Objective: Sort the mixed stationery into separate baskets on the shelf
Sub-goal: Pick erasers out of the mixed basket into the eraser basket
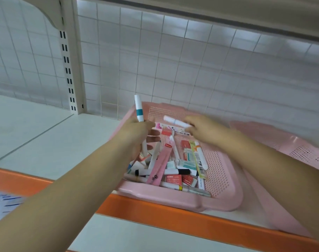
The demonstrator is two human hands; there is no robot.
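Evidently we are at the picking-out step, gathering pens from the mix before anything goes to a separate basket. Our left hand is clenched round a white pen with a teal band, which stands nearly upright above the fist, over the far left corner of the pink basket. Whether that fist holds a second pen below, we cannot tell. Our right hand pinches a blurred white pen at its right end. That pen lies roughly level, pointing left toward the other hand, above the basket's far side.

The rest of the stationery lies heaped in the basket's near left part, below and between our wrists: markers, erasers and packets crossed over one another. A second basket sits just beside the first, on the right, on the same shelf.

Next, we judge, the two pens should be brought together in one hand. Then they can go to their own basket, or we can reach into the heap again, lifting cleanly so nothing snags.
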